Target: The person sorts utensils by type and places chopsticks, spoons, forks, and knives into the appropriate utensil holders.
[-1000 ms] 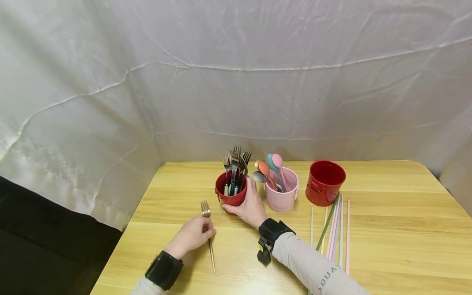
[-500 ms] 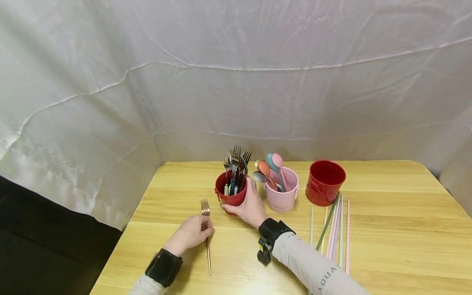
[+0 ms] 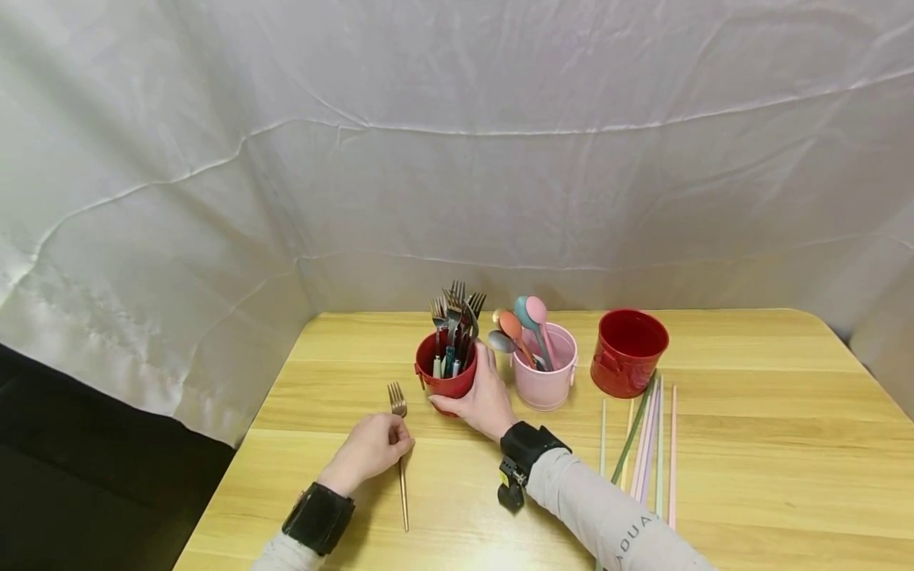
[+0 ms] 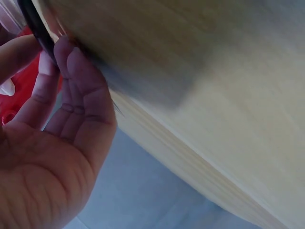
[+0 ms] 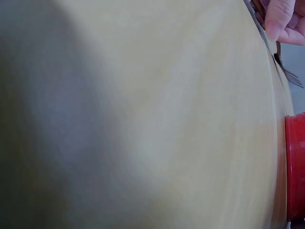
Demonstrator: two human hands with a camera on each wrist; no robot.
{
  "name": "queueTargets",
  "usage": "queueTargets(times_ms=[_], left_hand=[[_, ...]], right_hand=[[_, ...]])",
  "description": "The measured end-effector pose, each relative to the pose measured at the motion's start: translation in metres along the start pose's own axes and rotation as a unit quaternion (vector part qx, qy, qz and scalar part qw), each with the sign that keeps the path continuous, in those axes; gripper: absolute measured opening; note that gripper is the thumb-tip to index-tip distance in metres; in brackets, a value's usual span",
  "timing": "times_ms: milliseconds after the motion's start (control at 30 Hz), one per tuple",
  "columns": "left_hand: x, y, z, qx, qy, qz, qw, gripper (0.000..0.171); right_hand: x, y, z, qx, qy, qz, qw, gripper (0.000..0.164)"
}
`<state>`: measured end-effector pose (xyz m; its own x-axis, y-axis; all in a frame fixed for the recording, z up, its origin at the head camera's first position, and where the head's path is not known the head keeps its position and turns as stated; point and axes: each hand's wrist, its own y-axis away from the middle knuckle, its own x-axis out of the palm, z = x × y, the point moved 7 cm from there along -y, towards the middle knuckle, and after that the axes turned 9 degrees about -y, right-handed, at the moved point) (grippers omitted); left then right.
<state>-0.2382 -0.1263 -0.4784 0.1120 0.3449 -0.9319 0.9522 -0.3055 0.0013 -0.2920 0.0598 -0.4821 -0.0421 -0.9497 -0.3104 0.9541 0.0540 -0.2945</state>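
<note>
In the head view my left hand [image 3: 367, 452] pinches a copper-coloured fork [image 3: 404, 496] by its handle, tines pointing away from me. The left wrist view has the thumb and fingers [image 4: 83, 81] meeting on the handle, which looks dark there. My right hand [image 3: 485, 400] grips the near right side of a red bucket [image 3: 446, 386] that holds several upright forks [image 3: 455, 313]. At the right border of the right wrist view, part of the red bucket [image 5: 296, 167] appears, with the fork's tines [image 5: 293, 78] above it.
Right of the gripped bucket stands a pink bucket [image 3: 544, 388] with several spoons [image 3: 528, 317]. A second red bucket [image 3: 624, 369] is farther right. Several pastel and green chopsticks [image 3: 650, 452] lie in front of it on the wooden table [image 3: 771, 444]. Grey cloth [image 3: 500, 198] hangs behind.
The handle end of the fork has swung slightly left, and my left hand has shifted a little left and away from me. My right hand stays on the red bucket.
</note>
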Motion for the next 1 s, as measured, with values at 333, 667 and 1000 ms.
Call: queueTargets(times_ms=[333, 667, 1000], left_hand=[[-0.012, 0.002, 0.001, -0.017, 0.064, -0.042, 0.9969, 0.010], [-0.021, 0.004, 0.007, -0.057, 0.209, -0.085, 0.9726, 0.015], [-0.036, 0.005, 0.007, -0.054, 0.291, -0.150, 0.9434, 0.028]], right_hand=[[0.000, 0.000, 0.001, -0.011, 0.001, -0.004, 1.000, 0.109], [-0.001, 0.000, 0.001, -0.019, -0.002, -0.006, 1.000, 0.108], [-0.001, 0.000, 0.001, -0.020, 0.001, -0.004, 1.000, 0.108]])
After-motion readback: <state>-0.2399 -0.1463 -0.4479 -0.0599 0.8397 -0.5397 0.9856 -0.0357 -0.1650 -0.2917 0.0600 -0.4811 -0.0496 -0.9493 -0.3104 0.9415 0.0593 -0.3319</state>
